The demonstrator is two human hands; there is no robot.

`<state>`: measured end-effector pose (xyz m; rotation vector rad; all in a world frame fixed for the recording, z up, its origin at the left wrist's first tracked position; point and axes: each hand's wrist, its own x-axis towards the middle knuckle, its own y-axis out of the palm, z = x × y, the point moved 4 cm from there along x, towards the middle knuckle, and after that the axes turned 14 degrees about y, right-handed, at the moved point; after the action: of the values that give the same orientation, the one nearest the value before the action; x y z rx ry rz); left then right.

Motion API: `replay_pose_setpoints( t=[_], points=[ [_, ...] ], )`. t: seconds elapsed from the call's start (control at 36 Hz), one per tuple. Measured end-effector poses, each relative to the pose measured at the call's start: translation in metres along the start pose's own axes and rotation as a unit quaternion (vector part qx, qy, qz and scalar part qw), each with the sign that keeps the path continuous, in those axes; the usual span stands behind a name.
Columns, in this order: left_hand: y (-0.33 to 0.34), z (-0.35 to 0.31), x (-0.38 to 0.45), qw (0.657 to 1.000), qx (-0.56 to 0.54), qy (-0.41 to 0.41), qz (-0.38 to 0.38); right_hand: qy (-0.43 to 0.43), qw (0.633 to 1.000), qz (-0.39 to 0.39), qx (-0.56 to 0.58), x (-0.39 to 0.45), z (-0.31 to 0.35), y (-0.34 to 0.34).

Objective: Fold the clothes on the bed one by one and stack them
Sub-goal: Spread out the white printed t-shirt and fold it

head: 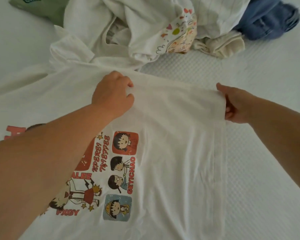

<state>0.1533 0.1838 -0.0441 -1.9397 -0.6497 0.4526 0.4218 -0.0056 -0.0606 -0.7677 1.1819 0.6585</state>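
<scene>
From the head camera, the bed (260, 118) carries everything in sight: its white, finely quilted cover shows bare to the right of the right hand, and no box or basket appears anywhere on it. Spread flat across the bed beneath both arms lies a white T-shirt (177, 153), the piece being worked on. Its fabric is thin, softly creased, with a long vertical seam or fold line running down below the right hand. A cartoon print (118, 172) sits under and just right of the left forearm: 4 small panels of round-headed figures, red lettering reading GEYICHAO and PXGY, stars and a figure in a red skirt. The left hand (113, 94) has its fingers curled into the cloth at the shirt's far edge, bunching it. The right hand (239, 104), well apart from the left, pinches the same far edge at its corner between thumb and fingers, so the cloth stretches taut between the 2 hands. Beyond the hands lies a loose heap of white garments (121, 28), one with colourful doodle hearts (180, 32). Past the right hand sit blue jeans (267, 19) and a cream folded item (222, 44). Far beyond the left hand lies a green garment (40, 7).
</scene>
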Motion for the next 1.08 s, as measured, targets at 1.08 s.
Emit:
replay_pose_setpoints(
  t=[1.08],
  points=[
    [0.007,-0.064,-0.039,0.999,-0.042,-0.024,-0.023,-0.202,0.942,-0.251,-0.099,-0.02,-0.05,-0.019]
  ],
)
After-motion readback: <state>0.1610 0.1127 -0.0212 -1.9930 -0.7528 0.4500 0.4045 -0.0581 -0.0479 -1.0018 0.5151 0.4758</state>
